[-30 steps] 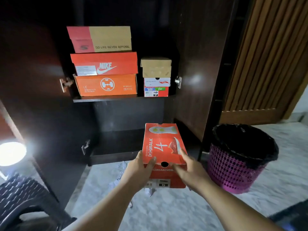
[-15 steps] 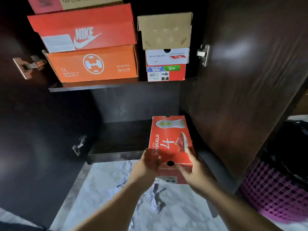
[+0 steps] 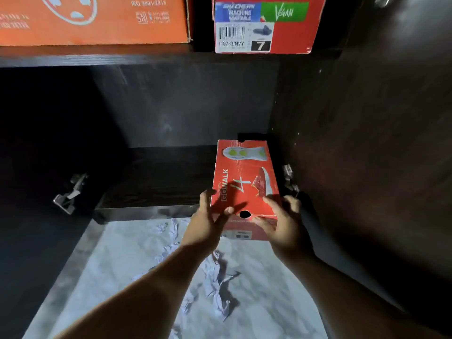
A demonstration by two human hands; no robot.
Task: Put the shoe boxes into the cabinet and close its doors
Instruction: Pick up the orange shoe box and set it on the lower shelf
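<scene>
A red GOwalk shoe box [image 3: 244, 177] lies lengthwise at the right end of the cabinet's lower shelf [image 3: 156, 177], its near end sticking out past the shelf's front edge. My left hand [image 3: 208, 226] holds the near left corner, thumb on the lid and fingers along the side. My right hand [image 3: 283, 226] grips the near right corner, fingers on the lid and thumb on the front face. On the upper shelf [image 3: 97, 57] stand an orange box [image 3: 97, 20] and a red Skechers box [image 3: 288, 33].
The dark right door [image 3: 379, 143] stands open close beside the red box, a hinge [image 3: 289, 177] just right of it. The left door [image 3: 36, 167] is open too, with its hinge [image 3: 69, 192] showing. White marble floor [image 3: 146, 277] lies below the shelf.
I have moved closer and lower. The red box has gone forward onto the right end of the lower shelf, both hands still on its near end.
</scene>
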